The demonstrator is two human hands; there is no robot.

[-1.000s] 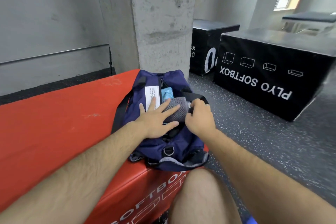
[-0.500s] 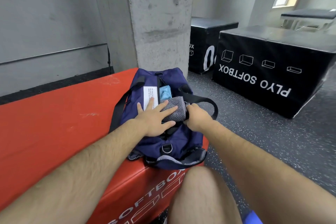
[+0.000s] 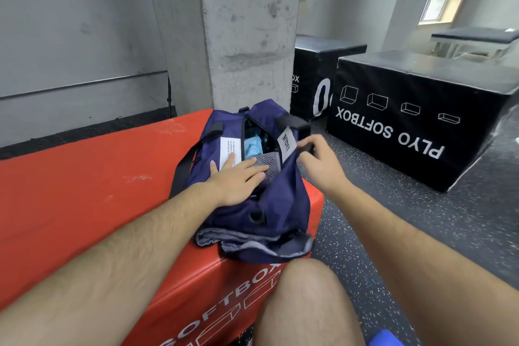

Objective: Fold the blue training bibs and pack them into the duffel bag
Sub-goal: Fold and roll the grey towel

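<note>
Now, at the left, the red soft box (image 3: 84, 191) carries the navy duffel bag (image 3: 275, 205) on its right-hand corner. The left hand (image 3: 238, 177) lies flat on the bag as it did a moment ago. Its fingers are straight and slightly spread, with the tips over the white label (image 3: 229, 149) and the grey cloth (image 3: 264, 163) stuffed in the opening. Beyond the cloth, a light-blue bib (image 3: 251, 146) shows inside the bag.

The change is further right. The right hand (image 3: 317, 157) has left the grey cloth and risen, and its fingers now curl round the black carry handle (image 3: 295, 123), lifting the bag's right wall. I judge that packing is nearly done and that closing the bag comes next. A black plyo box (image 3: 421, 126) stands well apart on the floor.
</note>
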